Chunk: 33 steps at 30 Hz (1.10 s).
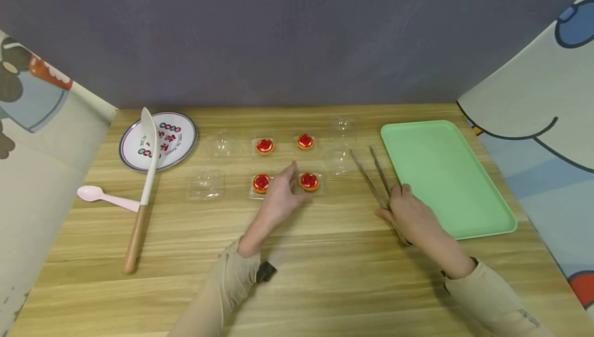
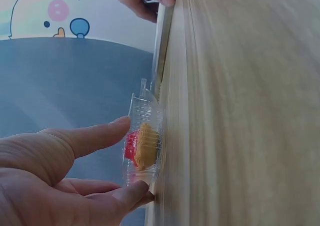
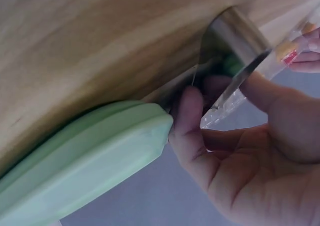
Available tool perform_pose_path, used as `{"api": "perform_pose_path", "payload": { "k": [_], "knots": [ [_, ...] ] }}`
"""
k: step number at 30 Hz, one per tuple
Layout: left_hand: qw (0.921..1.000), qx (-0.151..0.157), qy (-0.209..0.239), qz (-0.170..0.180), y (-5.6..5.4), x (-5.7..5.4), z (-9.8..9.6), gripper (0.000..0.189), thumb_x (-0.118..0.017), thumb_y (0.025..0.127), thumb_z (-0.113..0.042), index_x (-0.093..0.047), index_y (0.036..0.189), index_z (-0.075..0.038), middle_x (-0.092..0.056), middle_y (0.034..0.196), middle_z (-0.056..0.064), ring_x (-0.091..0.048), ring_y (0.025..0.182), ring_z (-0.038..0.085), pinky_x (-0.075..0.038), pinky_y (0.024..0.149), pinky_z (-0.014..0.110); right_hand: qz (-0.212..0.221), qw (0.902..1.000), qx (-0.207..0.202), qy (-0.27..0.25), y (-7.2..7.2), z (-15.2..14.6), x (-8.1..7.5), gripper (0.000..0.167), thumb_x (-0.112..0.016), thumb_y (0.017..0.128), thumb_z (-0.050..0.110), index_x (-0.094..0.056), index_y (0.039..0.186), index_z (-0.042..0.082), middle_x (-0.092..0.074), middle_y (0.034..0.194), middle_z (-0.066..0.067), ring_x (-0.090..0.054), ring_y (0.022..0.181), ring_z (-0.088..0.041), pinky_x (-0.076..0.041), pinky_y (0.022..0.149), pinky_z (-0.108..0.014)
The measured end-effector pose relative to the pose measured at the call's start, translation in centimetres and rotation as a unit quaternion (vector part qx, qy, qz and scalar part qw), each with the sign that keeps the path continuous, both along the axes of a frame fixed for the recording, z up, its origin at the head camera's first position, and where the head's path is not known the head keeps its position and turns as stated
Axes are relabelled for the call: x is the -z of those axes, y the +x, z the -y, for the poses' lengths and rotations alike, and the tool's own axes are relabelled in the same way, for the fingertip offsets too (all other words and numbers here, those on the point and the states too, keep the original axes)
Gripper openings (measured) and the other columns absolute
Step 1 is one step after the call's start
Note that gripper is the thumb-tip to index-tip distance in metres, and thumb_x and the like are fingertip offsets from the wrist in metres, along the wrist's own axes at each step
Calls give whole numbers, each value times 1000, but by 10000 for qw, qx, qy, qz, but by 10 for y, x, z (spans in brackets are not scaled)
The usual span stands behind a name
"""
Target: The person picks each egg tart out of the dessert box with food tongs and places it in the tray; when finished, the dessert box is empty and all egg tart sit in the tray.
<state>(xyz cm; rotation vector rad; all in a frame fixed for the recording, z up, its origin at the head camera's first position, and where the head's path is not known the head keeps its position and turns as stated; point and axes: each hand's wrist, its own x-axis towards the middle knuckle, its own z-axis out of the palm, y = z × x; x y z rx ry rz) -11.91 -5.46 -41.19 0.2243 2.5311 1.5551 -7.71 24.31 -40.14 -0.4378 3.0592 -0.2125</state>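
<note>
My left hand [image 1: 282,192] is at the front right clear plastic box [image 1: 322,185], which holds a small red-topped tart [image 1: 309,182]. In the left wrist view the thumb [image 2: 102,136] and fingers are spread at that box's near side, around the tart [image 2: 146,147]. My right hand [image 1: 413,213] grips metal tongs [image 1: 366,177] beside the green tray; the tongs' two arms are spread apart, tips pointing away from me. Three more tarts, front left [image 1: 261,183], back left [image 1: 265,146] and back right [image 1: 304,141], sit in similar clear boxes.
The green tray [image 1: 450,182] lies at the right. Clear plastic pieces lie at the left [image 1: 205,185] and near the tongs [image 1: 340,159]. At the far left are a printed plate [image 1: 178,144], a long-handled white spoon [image 1: 148,182] across it and a pink spoon [image 1: 109,198]. A grey wall [image 1: 287,38] rises behind.
</note>
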Motion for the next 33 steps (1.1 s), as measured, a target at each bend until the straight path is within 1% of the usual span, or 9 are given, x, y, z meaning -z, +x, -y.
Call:
{"api": "perform_pose_path", "payload": {
  "k": [4, 9, 12, 14, 16, 19, 25, 30, 33],
  "knots": [
    [10000, 8, 42, -42, 0, 2, 0, 95, -89, 83, 2, -33, 160, 13, -42, 159, 33, -50, 143, 45, -47, 118, 43, -147, 9999, -38, 46, 0, 0, 2, 40, -79, 99, 13, -49, 89, -12, -52, 85, -27, -55, 55, -27, -53, 41, -38],
    [9998, 31, -22, -181, 0, 2, -1, 94, -89, 82, 3, -35, 158, 14, -51, 152, 33, -55, 138, 46, -49, 117, 43, -207, 9997, -77, -115, 1, -3, 1, 35, -77, 99, 7, -49, 88, -11, -48, 80, -22, -52, 55, -25, -51, 40, -37],
    [9996, 40, -112, -257, 1, 2, -2, 92, -89, 82, 2, -36, 157, 15, -54, 149, 32, -57, 136, 45, -50, 116, 44, -274, 9991, -45, -330, 1, -7, -3, 30, -75, 98, 3, -51, 91, -14, -48, 80, -22, -51, 57, -25, -52, 43, -38],
    [9994, 24, -163, -290, 2, 3, -2, 91, -89, 83, 1, -38, 157, 15, -55, 148, 32, -59, 132, 44, -52, 115, 44, -374, 9981, -23, -482, 0, -11, -7, 29, -73, 97, 1, -54, 99, -20, -50, 83, -26, -54, 62, -30, -55, 48, -43],
    [9995, 2, -167, -277, 2, 3, -2, 90, -89, 84, 0, -39, 157, 14, -56, 148, 31, -59, 131, 43, -53, 114, 44, -494, 9967, -14, -636, -1, -18, -11, 32, -72, 97, -1, -55, 108, -25, -53, 88, -32, -56, 67, -36, -57, 54, -49],
    [9995, -37, -150, -274, 3, 3, -2, 86, -88, 85, 0, -40, 156, 14, -56, 147, 31, -60, 129, 43, -54, 113, 44, -597, 9942, -1, -900, -3, -29, -16, 38, -70, 98, -1, -56, 120, -28, -56, 98, -39, -60, 76, -43, -58, 60, -55],
    [9997, -49, -7, -244, 4, 2, -2, 83, -86, 87, 3, -41, 155, 14, -54, 148, 31, -57, 135, 44, -53, 113, 42, -548, 9897, -27, -1324, -4, -50, -14, 36, -70, 102, -2, -55, 126, -24, -63, 103, -39, -67, 81, -46, -60, 60, -57],
    [9998, -64, 74, -199, 3, 2, -2, 83, -86, 86, 4, -41, 156, 13, -54, 148, 30, -57, 135, 44, -53, 113, 40, -507, 9891, -70, -1379, -3, -61, -8, 47, -68, 105, 3, -49, 137, -25, -62, 112, -42, -67, 92, -56, -59, 70, -68],
    [9998, -60, 96, -158, 3, 3, -3, 83, -86, 86, 4, -41, 156, 13, -54, 148, 30, -57, 135, 44, -53, 113, 39, -630, 9881, -103, -1402, -3, -67, -5, 58, -75, 100, 6, -48, 141, -24, -62, 113, -43, -66, 93, -56, -59, 72, -69]
  ]
}}
